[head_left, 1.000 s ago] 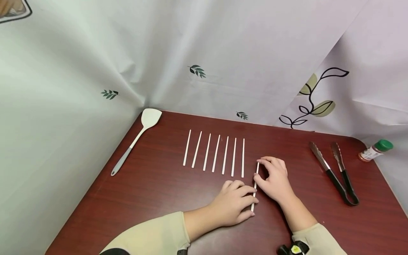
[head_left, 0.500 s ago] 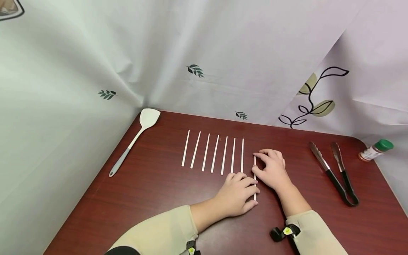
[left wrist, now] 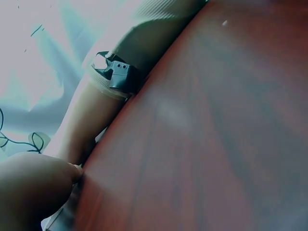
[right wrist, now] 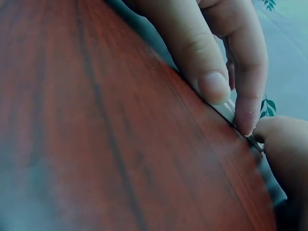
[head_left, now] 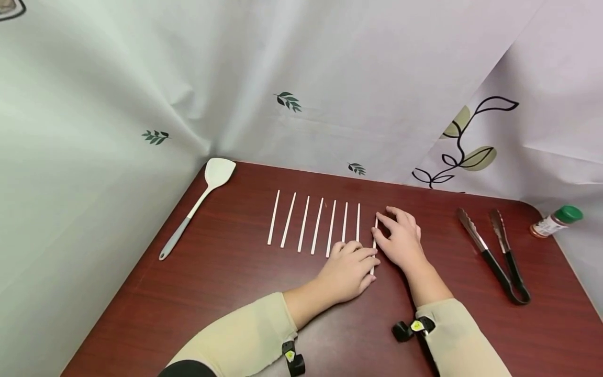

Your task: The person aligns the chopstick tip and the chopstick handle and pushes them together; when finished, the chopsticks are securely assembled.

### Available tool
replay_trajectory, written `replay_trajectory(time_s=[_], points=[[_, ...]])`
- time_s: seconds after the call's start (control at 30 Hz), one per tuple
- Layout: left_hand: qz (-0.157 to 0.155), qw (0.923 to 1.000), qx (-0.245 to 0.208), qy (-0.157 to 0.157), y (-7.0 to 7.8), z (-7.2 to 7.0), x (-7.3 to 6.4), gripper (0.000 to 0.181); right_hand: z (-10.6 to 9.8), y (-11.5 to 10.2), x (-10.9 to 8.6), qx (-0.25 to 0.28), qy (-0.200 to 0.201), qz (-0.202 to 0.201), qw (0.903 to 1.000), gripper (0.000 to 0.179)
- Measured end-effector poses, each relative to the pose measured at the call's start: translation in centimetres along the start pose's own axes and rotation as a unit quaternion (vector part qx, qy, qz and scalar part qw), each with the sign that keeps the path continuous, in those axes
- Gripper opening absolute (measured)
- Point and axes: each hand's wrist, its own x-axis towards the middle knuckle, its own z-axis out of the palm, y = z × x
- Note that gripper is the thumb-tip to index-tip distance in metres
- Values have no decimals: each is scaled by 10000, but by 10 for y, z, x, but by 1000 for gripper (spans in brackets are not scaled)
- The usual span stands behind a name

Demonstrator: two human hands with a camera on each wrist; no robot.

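Note:
A thin white chopstick (head_left: pixel 374 244) lies on the table, pointing away from me, at the right end of a row of several similar chopsticks (head_left: pixel 317 225). My right hand (head_left: pixel 400 240) holds its far part, thumb on the left side and fingertips at the far end. In the right wrist view the thumb (right wrist: pixel 214 86) and a finger meet at the chopstick. Its near part is under the curved fingers of my left hand (head_left: pixel 347 272), with the thumb by the near end. The left hand also overlaps the near ends of neighbouring chopsticks in the head view.
A white spatula (head_left: pixel 198 207) with a grey handle lies at the left. On the right, metal tongs with black handles (head_left: pixel 499 272) lie spread, near a green-capped seasoning bottle (head_left: pixel 548 226). Printed cloth (head_left: pixel 330 131) hangs along the back and left of the dark red table (head_left: pixel 198 283).
Both hands have moved away from me, sliding the chopstick forward beside the row. Its far end now sits nearer the level of the others' far ends.

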Motion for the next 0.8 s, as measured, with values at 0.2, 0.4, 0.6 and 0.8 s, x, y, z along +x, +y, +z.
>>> replay_trajectory(time_s=[0.2, 0.4, 0.6, 0.8], points=[[-87, 9999, 46, -96, -6, 1, 1, 36, 5, -2, 10, -29, -225, 322, 9992, 48], [-201, 9996, 159, -142, -7, 3, 7, 35, 2, -4, 14, -114, -249, 670, 9974, 49], [-262, 9992, 154, -251, -3, 0, 5, 34, 1, -7, 11, -88, -227, 697, 9973, 49], [-288, 9995, 108, -97, -3, 2, 3, 46, 4, -6, 10, 25, -114, 718, 9974, 48]])
